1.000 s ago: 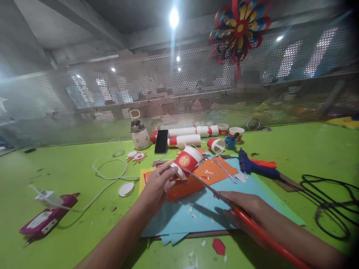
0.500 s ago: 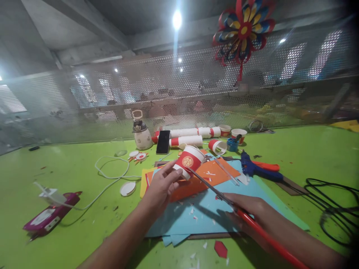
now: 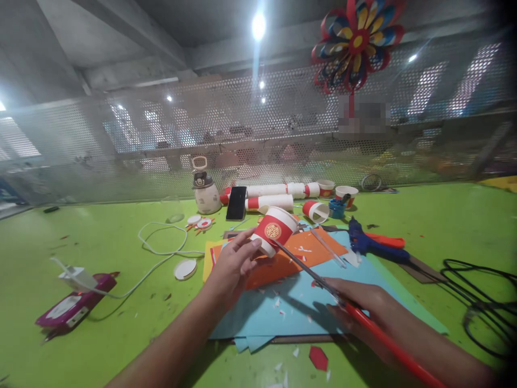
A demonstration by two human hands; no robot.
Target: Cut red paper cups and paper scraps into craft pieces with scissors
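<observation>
My left hand (image 3: 232, 265) grips a red and white paper cup (image 3: 277, 229) by its base, tilted with its mouth pointing up and away. My right hand (image 3: 359, 303) holds long red-handled scissors (image 3: 319, 280); their blade tips touch the cup's lower side. Both hands are above a stack of blue (image 3: 291, 310) and orange paper sheets (image 3: 301, 253) on the green table (image 3: 100, 323).
A blue glue gun (image 3: 371, 242) lies right of the sheets, with black cables (image 3: 480, 299) further right. A phone (image 3: 236, 203), kettle-shaped bottle (image 3: 204, 188), more paper cups and tubes (image 3: 283, 191) stand behind. A purple power bank (image 3: 75, 302) and white cable lie at left. A perforated screen backs the table.
The cup and my left hand have risen slightly. The scissors stay against the cup. The view has shifted a little to the left and down.
</observation>
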